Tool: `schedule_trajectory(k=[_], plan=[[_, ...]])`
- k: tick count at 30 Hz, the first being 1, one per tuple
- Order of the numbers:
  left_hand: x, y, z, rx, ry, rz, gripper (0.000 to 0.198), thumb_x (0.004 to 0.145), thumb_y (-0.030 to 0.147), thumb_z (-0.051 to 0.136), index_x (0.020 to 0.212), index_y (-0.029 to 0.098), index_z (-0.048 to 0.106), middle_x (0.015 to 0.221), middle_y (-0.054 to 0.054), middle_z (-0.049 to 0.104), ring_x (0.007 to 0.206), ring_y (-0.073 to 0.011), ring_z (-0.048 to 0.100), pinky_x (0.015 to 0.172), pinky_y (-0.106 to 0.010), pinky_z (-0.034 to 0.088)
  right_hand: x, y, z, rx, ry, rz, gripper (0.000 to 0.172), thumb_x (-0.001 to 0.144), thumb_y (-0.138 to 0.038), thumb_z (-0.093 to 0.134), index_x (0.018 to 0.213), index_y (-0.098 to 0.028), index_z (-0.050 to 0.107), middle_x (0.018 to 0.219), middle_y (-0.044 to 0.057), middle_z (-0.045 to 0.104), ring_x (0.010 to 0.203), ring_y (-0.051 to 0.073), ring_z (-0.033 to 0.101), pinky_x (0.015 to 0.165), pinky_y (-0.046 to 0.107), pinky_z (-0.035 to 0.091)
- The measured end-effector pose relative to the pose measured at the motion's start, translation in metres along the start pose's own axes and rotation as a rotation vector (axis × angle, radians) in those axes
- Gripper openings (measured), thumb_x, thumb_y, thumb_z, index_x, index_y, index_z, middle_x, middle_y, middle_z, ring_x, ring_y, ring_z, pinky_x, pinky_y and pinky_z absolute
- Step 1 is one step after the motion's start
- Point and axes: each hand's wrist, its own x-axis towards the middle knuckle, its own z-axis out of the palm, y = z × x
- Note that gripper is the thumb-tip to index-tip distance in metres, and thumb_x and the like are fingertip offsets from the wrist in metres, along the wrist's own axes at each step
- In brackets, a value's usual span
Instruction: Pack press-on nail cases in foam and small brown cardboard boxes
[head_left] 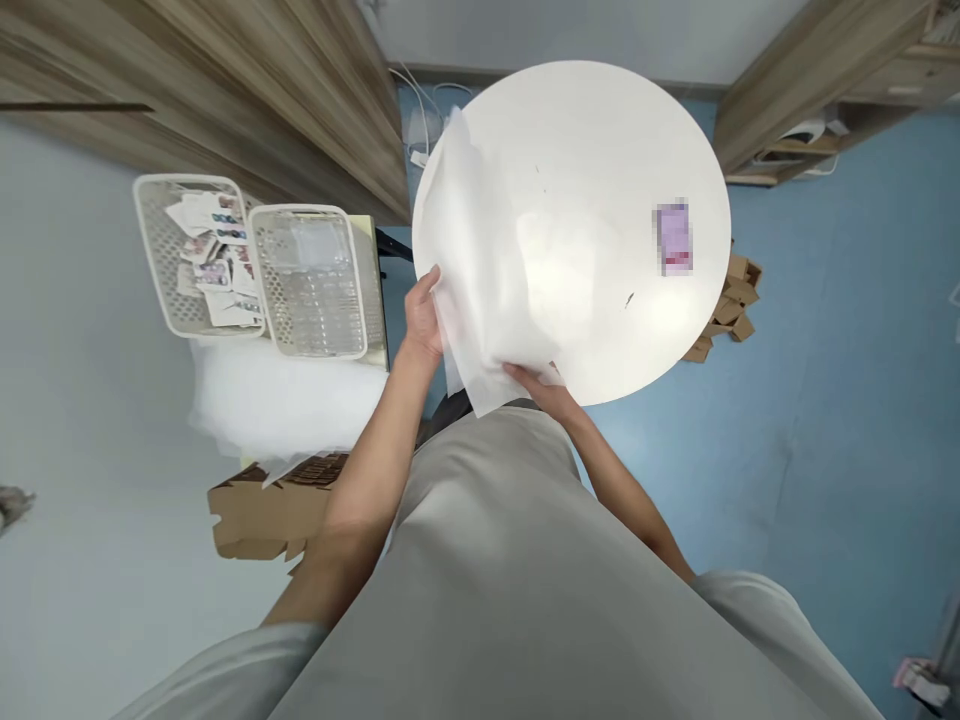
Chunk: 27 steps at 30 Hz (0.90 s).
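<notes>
A thin, translucent white packing sheet (480, 250) hangs over the left part of the round white table (600, 130), its near corner past the table's front edge. At the sheet's left edge, my left hand (424, 315) grips it between thumb and fingers; most of those fingers are hidden beneath. My right hand (547, 390) pinches the sheet's near right part. Whether anything lies under or inside the sheet I cannot tell. A small purple card-like item (674, 238), blurred out, lies on the table's right side.
Left of the table stand a white basket (161, 290) with printed packets and another basket (306, 350) with clear plastic pieces. A pile of white sheets (292, 400) lies nearer me, above brown cardboard boxes (262, 515). More cardboard (731, 310) sits beyond the table's right edge.
</notes>
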Motion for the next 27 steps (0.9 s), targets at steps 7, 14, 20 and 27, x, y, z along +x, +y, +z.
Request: schedule_trajectory(k=[7, 14, 20, 27], plan=[[-0.057, 0.064, -0.095, -0.174, 0.247, 0.188, 0.054, 0.077, 0.059, 0.091, 0.116, 0.024, 0.078, 0.125, -0.007, 0.084, 0.146, -0.0382, 0.067, 0.125, -0.051, 0.057, 0.018, -0.022, 0.049, -0.141, -0.318, -0.096, 0.049, 0.093, -0.073, 0.076, 0.108, -0.026, 0.083, 0.120, 0.005, 0.085, 0.125, 0.032, 0.077, 0.116, 0.047, 0.061], [-0.128, 0.087, -0.219, 0.158, 0.650, 0.204, 0.055, 0.081, 0.060, 0.085, 0.121, 0.024, 0.075, 0.132, -0.010, 0.081, 0.143, -0.0359, 0.069, 0.119, -0.050, 0.063, 0.058, -0.009, 0.124, -0.199, -0.276, -0.041, 0.044, 0.090, -0.061, 0.085, 0.109, -0.022, 0.080, 0.113, 0.009, 0.084, 0.120, 0.036, 0.078, 0.106, 0.050, 0.065], [-0.168, 0.059, -0.313, 0.610, 1.084, 0.010, 0.060, 0.094, 0.041, 0.069, 0.147, 0.014, 0.064, 0.148, -0.017, 0.073, 0.140, -0.0325, 0.071, 0.119, -0.046, 0.062, 0.086, 0.029, 0.195, -0.338, -0.483, 0.012, 0.027, 0.093, -0.048, 0.086, 0.101, -0.024, 0.077, 0.099, 0.007, 0.083, 0.111, 0.037, 0.079, 0.107, 0.056, 0.066], [-0.177, 0.047, -0.396, 0.806, 1.163, -0.211, 0.050, 0.090, 0.035, 0.073, 0.135, 0.014, 0.070, 0.146, -0.018, 0.075, 0.138, -0.0315, 0.072, 0.126, -0.049, 0.054, 0.103, 0.070, 0.262, -0.686, -0.629, 0.126, 0.032, 0.100, -0.054, 0.082, 0.101, -0.023, 0.075, 0.064, 0.003, 0.072, 0.071, 0.034, 0.081, 0.097, 0.058, 0.067]])
